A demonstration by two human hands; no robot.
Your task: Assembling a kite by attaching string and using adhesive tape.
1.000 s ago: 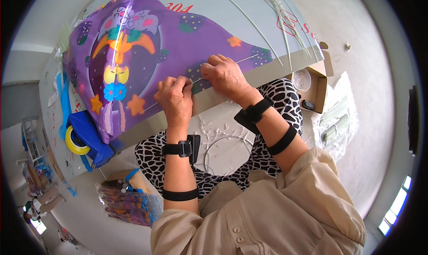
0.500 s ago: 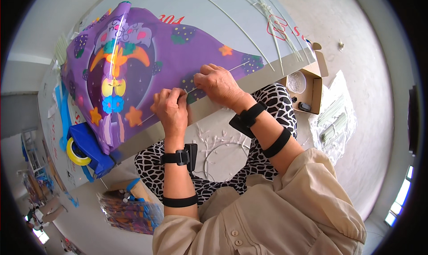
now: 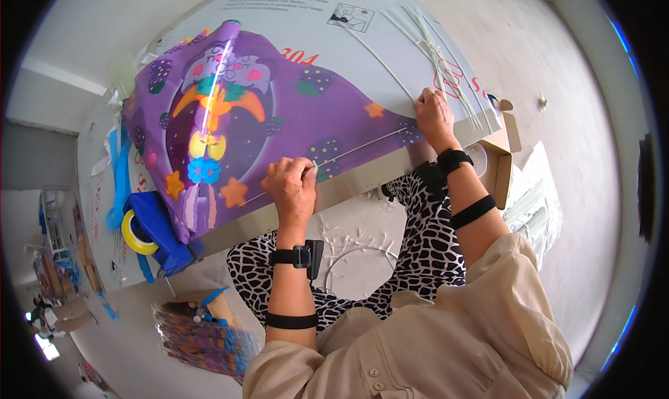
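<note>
A purple printed sheet [image 3: 275, 140], shaped like a kite sail, lies on the table along its near edge. On it are a cartoon figure, orange stars and dark spotted patches. A thin white rod [image 3: 362, 147] runs along the sheet's near edge. My left hand [image 3: 291, 186] is closed at this edge, thumb and fingers pinching the sheet and rod together. Past the sheet's right corner, my right hand [image 3: 435, 120] has its fingers bent closed over the near end of another thin white rod [image 3: 380, 59], hiding that end.
Several loose rods [image 3: 435, 54] lie at the table's far right. A blue tape dispenser [image 3: 157, 232] with yellow tape stands at the left edge. Beyond the right edge are an open cardboard box [image 3: 498, 169] and a plastic bag [image 3: 536, 197]. Bagged printed pieces [image 3: 202, 333] lie lower left.
My right hand has left the sheet's near edge and moved right onto a loose rod. My left hand stays at the sheet's edge. The whole view has shifted slightly.
</note>
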